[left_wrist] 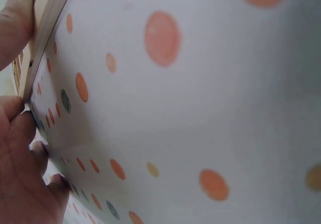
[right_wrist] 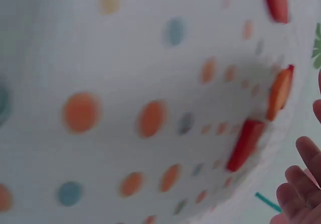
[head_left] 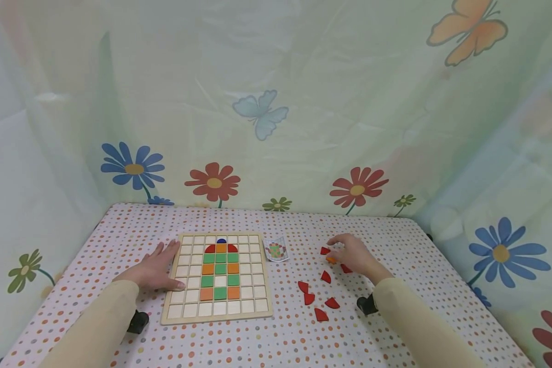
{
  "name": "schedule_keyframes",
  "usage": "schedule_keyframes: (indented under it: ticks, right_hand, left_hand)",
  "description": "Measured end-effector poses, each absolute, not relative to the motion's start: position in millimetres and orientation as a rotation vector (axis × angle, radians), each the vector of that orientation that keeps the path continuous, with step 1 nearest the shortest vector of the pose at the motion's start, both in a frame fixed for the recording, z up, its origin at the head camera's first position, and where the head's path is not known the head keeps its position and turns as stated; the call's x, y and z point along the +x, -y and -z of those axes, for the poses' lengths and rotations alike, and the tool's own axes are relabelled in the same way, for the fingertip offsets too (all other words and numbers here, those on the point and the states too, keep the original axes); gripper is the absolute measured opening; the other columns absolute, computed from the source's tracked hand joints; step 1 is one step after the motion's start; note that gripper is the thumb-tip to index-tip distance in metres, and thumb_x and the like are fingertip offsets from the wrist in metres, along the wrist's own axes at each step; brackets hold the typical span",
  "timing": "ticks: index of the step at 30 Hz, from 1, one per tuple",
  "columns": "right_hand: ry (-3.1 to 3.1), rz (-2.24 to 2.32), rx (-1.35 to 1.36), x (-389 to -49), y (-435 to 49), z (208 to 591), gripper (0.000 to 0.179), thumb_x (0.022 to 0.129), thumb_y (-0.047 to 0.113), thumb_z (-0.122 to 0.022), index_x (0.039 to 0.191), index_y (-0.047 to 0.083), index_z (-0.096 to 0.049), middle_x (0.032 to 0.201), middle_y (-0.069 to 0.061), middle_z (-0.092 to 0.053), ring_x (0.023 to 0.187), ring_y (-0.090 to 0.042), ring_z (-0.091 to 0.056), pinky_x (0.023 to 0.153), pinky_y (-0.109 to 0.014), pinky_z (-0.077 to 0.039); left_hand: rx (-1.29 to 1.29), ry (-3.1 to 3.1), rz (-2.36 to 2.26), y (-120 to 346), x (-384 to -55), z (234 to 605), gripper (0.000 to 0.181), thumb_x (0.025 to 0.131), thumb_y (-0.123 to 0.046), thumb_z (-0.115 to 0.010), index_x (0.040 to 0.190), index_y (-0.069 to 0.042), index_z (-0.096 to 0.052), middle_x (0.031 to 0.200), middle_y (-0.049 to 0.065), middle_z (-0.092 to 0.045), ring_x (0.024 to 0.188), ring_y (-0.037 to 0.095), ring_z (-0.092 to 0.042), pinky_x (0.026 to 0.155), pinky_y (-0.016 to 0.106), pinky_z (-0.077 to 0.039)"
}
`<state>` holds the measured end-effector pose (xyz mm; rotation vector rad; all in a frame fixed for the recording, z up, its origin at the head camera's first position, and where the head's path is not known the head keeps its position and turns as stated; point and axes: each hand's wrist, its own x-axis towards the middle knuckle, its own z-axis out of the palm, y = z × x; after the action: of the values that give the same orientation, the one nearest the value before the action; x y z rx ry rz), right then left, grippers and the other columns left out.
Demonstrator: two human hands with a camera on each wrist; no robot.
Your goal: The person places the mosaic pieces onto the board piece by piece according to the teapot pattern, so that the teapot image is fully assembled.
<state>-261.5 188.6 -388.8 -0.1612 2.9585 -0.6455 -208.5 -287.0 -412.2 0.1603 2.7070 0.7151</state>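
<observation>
My left hand rests at the left side of a wooden grid board, fingers spread. Its thumb lies over the board's edge, while the other fingertips touch the tablecloth beside it. On the board, green and orange squares, two red quarter-circles and a blue rounded piece form a pattern around one uncovered cell. Over on the right, my right hand hovers above an orange piece and red quarter-circle pieces. Its fingers are loosely bent with nothing between them.
A small printed card with a coloured grid picture lies against the board's right edge. Several more red quarter-circles are scattered between the board and my right forearm. A flowered curtain rises behind the dotted tablecloth.
</observation>
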Motion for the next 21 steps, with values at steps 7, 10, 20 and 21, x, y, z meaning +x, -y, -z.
schedule_keyframes:
  ticks: [7,10,20,21]
  right_hand:
    - [-2.994,0.514,-0.100,-263.0,-198.2,401.3,0.033,0.087,0.014,-0.080,0.114,-0.002,-0.071,0.125,-0.024,-0.064,0.119,-0.042,-0.057,0.105,-0.060,-0.050]
    - [-2.997,0.502,-0.094,-264.8,-200.2,404.6,0.031,0.085,0.015,-0.082,0.109,-0.001,-0.072,0.124,-0.024,-0.065,0.120,-0.042,-0.057,0.107,-0.060,-0.049]
    - [-2.991,0.448,-0.121,-267.6,-202.3,409.3,0.021,0.085,0.011,-0.082,0.102,0.002,-0.075,0.121,-0.022,-0.066,0.118,-0.042,-0.057,0.107,-0.061,-0.048]
    - [-2.988,0.446,-0.124,-267.5,-202.3,408.7,0.020,0.086,0.010,-0.081,0.102,0.002,-0.075,0.122,-0.023,-0.066,0.119,-0.042,-0.057,0.108,-0.062,-0.047]
  left_hand:
    - [0.161,-2.706,-0.716,287.1,-208.2,411.5,0.117,0.079,-0.035,-0.087,0.159,0.010,-0.014,0.166,0.034,-0.009,0.154,0.055,-0.001,0.124,0.070,-0.008]
    - [0.166,-2.708,-0.717,287.2,-208.1,410.7,0.117,0.079,-0.035,-0.087,0.159,0.010,-0.015,0.166,0.034,-0.009,0.154,0.055,-0.001,0.124,0.071,-0.008]
    - [0.167,-2.704,-0.715,287.0,-207.7,410.1,0.117,0.080,-0.035,-0.087,0.159,0.010,-0.014,0.166,0.034,-0.009,0.154,0.055,0.000,0.124,0.070,-0.008]
    - [0.167,-2.704,-0.716,287.1,-207.6,409.9,0.117,0.080,-0.035,-0.087,0.159,0.010,-0.014,0.166,0.034,-0.009,0.154,0.055,0.000,0.124,0.070,-0.008]
